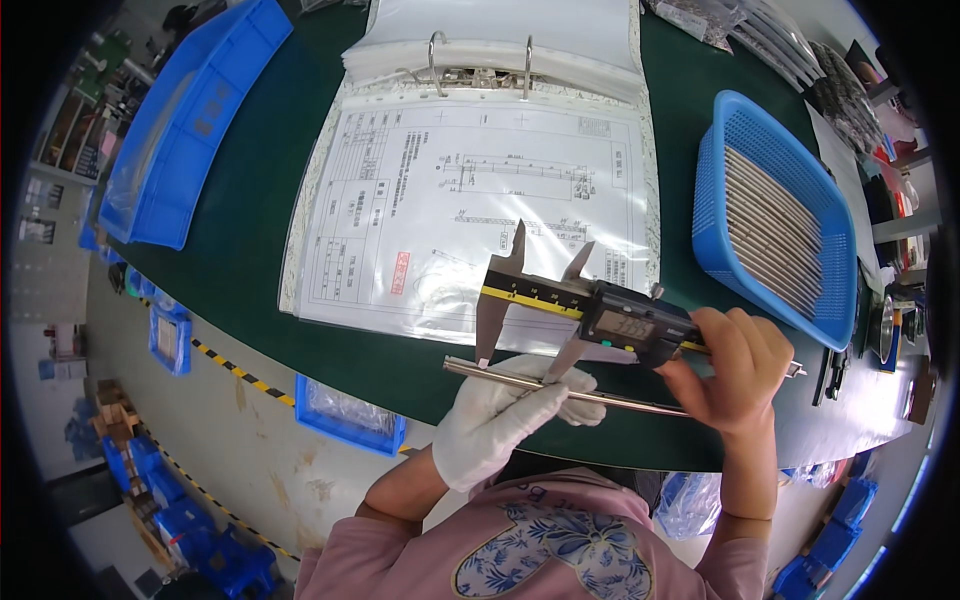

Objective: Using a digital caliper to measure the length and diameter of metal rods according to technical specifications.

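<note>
Head view, looking down over a dark green table (250, 230) from above the person's chest. The left hand (500, 415), in a white glove, is closed around a thin metal rod (640, 402), gripping it near its left end. The rod lies nearly level, its long axis running left to right across the person's front, just above the table's near edge, its right end reaching the bare right hand (735, 365). That hand is curled around the body of a digital caliper (600, 315), thumb by the slider, so it is the nearer one to the tool. The caliper's beam runs roughly parallel to the rod, just above it; its lower jaws point down and straddle a stretch of the rod, set a little apart. Behind lies an open ring binder (480, 200) with a drawing sheet. A blue mesh basket (745, 130) of similar rods sits to the right, well apart.
</note>
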Demonstrator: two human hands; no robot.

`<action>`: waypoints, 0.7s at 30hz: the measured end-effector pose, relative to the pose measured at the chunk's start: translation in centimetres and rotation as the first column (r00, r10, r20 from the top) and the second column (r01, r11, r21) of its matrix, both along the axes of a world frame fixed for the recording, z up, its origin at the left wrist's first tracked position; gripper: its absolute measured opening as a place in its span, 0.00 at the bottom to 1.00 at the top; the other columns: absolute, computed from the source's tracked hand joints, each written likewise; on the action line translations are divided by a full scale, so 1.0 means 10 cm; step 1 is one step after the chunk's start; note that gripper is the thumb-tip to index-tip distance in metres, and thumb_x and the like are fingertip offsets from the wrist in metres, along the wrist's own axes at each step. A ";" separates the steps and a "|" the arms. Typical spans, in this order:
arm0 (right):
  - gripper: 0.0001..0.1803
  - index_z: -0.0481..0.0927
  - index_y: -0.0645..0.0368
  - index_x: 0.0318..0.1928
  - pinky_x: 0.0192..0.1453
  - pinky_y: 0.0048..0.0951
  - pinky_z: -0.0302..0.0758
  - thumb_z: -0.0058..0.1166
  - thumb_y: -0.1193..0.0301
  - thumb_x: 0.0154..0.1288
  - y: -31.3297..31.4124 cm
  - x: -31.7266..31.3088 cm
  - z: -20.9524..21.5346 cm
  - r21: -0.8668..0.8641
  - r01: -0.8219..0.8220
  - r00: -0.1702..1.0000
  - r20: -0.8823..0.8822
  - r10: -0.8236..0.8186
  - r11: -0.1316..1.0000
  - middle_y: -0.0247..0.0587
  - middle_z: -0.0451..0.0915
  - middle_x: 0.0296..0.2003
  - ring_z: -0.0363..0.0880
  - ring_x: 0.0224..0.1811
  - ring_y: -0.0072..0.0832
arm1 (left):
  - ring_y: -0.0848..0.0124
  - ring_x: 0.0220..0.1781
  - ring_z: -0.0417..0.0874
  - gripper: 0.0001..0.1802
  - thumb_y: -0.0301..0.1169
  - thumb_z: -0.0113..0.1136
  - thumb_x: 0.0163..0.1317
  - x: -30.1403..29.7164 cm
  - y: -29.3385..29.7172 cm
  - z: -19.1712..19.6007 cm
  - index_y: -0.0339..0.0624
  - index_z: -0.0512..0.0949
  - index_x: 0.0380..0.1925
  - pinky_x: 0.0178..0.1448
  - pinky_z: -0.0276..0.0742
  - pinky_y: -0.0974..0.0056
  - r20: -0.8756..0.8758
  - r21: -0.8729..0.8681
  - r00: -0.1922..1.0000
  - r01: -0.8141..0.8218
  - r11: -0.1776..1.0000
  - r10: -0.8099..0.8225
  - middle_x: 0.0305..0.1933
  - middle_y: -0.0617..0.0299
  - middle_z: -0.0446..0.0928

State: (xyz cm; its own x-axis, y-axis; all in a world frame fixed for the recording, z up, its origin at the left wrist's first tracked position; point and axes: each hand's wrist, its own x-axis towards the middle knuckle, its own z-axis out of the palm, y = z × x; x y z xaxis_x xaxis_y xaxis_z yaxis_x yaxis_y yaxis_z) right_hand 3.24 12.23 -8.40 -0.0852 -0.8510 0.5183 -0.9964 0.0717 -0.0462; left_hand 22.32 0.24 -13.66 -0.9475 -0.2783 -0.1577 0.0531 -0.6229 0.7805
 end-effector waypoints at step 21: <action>0.22 0.72 0.59 0.26 0.13 0.26 0.54 0.62 0.53 0.47 -0.01 0.01 -0.06 -0.026 0.025 1.000 -0.006 -0.025 0.999 0.33 0.63 0.14 0.59 0.10 0.27 | 0.64 0.46 0.80 0.15 0.26 0.41 0.68 0.01 0.00 -0.02 0.25 0.67 0.49 0.52 0.75 0.65 -0.020 0.006 1.000 -0.002 1.000 0.002 0.42 0.46 0.77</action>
